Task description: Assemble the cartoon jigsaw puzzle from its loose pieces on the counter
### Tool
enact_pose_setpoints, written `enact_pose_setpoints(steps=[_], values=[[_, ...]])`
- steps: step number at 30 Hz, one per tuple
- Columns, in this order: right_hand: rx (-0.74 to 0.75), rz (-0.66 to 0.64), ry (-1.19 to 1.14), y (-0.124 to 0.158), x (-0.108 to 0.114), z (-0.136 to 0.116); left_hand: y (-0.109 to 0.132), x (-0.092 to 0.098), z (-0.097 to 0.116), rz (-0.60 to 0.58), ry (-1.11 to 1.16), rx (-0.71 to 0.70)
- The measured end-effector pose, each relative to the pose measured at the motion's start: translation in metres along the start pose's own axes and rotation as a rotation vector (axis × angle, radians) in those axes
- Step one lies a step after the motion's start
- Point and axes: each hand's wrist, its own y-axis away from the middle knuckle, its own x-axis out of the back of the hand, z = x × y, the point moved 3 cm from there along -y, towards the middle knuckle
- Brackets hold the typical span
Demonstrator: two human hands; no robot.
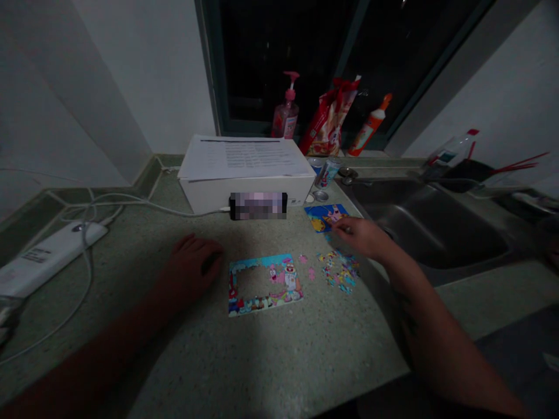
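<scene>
A partly assembled jigsaw puzzle with cartoon figures lies flat on the counter, its frame joined around a bare middle. My left hand rests on the counter just left of it, fingers loosely stretched and holding nothing. To the puzzle's right lies a pile of loose jigsaw pieces, and two pink pieces sit between pile and puzzle. My right hand is over the lower right corner of a blue cartoon picture card, thumb and fingers pinched together. Whatever is in the pinch is too small to make out.
Behind the puzzle stands a white box with printed paper on top and a phone leaning against it. A can is near the sink. A cable and white power strip lie left; bottles line the windowsill.
</scene>
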Motion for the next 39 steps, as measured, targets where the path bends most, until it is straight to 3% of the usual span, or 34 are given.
enact_pose_setpoints(steps=[6, 12, 18, 29, 39], values=[[-0.042, -0.028, -0.028, 0.014, 0.01, 0.03, -0.001, 0.0, 0.0, 0.002, -0.005, 0.003], [-0.033, -0.185, -0.075, 0.015, 0.0, 0.025, -0.002, 0.002, 0.0, -0.002, 0.006, -0.015], [-0.068, -0.237, -0.085, 0.016, -0.004, 0.019, -0.002, 0.002, -0.001, -0.002, 0.001, 0.01], [-0.047, -0.121, -0.123, 0.009, -0.003, 0.001, -0.003, 0.003, 0.0, -0.013, 0.024, -0.001], [-0.04, -0.093, -0.09, 0.006, -0.011, -0.006, -0.002, 0.004, 0.003, 0.008, 0.025, -0.002]])
